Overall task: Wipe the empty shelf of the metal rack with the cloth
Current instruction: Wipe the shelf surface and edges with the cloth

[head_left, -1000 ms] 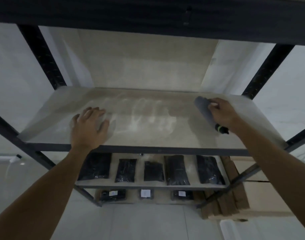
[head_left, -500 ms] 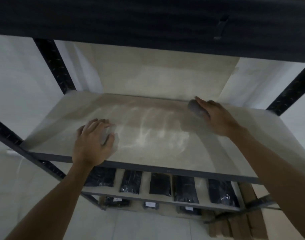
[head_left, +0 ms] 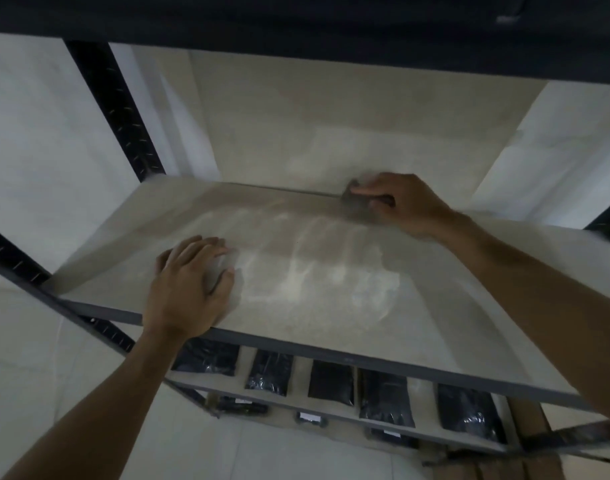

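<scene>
The empty shelf (head_left: pixel 417 317) of the metal rack is a pale dusty board with whitish streaks (head_left: pixel 314 265) across its middle. My left hand (head_left: pixel 187 289) presses down near the shelf's front left. A small pale grey patch, apparently the cloth (head_left: pixel 217 271), shows between its thumb and fingers. My right hand (head_left: pixel 407 202) is at the back edge of the shelf. It is closed around a dark grey object (head_left: pixel 357 202), which is blurred and mostly hidden by the fingers.
The dark beam of the shelf above (head_left: pixel 296 19) hangs low over the opening. A black perforated post (head_left: pixel 113 109) stands at the back left. Several black packets (head_left: pixel 331 382) lie on the lower shelf. Cardboard boxes (head_left: pixel 525 420) stand at the lower right.
My right hand has carried the dark grey object from the right middle of the shelf to its back edge. My left hand has stayed near the front left. The view has moved closer.
</scene>
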Demonstrator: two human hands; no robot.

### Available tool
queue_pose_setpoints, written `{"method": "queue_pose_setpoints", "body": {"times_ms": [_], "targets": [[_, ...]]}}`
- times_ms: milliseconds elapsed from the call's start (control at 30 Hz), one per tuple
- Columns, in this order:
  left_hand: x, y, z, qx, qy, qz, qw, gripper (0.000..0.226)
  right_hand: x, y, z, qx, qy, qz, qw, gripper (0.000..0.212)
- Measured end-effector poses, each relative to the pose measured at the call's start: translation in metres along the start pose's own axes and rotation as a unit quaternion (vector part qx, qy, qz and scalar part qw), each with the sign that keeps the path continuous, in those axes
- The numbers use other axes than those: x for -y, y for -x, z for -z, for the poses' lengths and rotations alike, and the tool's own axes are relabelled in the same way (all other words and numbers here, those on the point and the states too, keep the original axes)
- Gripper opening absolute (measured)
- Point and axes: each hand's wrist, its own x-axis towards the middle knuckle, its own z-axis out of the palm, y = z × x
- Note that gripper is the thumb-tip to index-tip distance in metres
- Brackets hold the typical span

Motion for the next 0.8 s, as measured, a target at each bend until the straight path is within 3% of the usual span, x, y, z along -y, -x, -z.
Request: {"method": "queue_pose_setpoints", "body": {"times_ms": [133, 300, 400, 467, 533, 633, 667, 800], "targets": [[0.003, 0.0, 0.0, -0.002, 0.004, -0.004, 1.0, 0.045, 0.001, -0.011, -0.02, -0.039, 0.021, -0.051, 0.998, 0.039], [0.003, 0.0, -0.002, 0.001, 0.006, -0.005, 1.0, 0.045, -0.007, -0.027, 0.011, 0.081, -0.025, -0.04, 0.996, 0.037], [0.004, 0.0, -0.001, -0.003, 0.01, -0.005, 1.0, 0.044, -0.001, -0.03, 0.0, -0.006, -0.013, -0.036, 0.999, 0.034], [0.004, -0.001, 0.0, -0.003, 0.006, -0.005, 1.0, 0.043, 0.007, -0.023, -0.016, -0.025, -0.006, -0.054, 0.998, 0.035], [0.003, -0.001, 0.0, -0.006, 0.006, -0.003, 1.0, 0.04, 0.01, -0.018, -0.02, 0.011, -0.053, -0.061, 0.997, 0.035], [0.002, 0.0, -0.001, -0.007, 0.007, -0.003, 1.0, 0.039, 0.015, -0.021, -0.008, 0.135, -0.114, -0.007, 0.984, 0.037], [0.001, 0.0, 0.0, -0.006, 0.008, -0.004, 1.0, 0.04, 0.015, -0.024, -0.006, 0.133, -0.113, -0.003, 0.985, 0.037], [0.003, 0.001, 0.001, -0.002, 0.007, 0.001, 1.0, 0.043, 0.017, -0.024, -0.021, -0.021, -0.117, -0.058, 0.991, 0.037]]}}
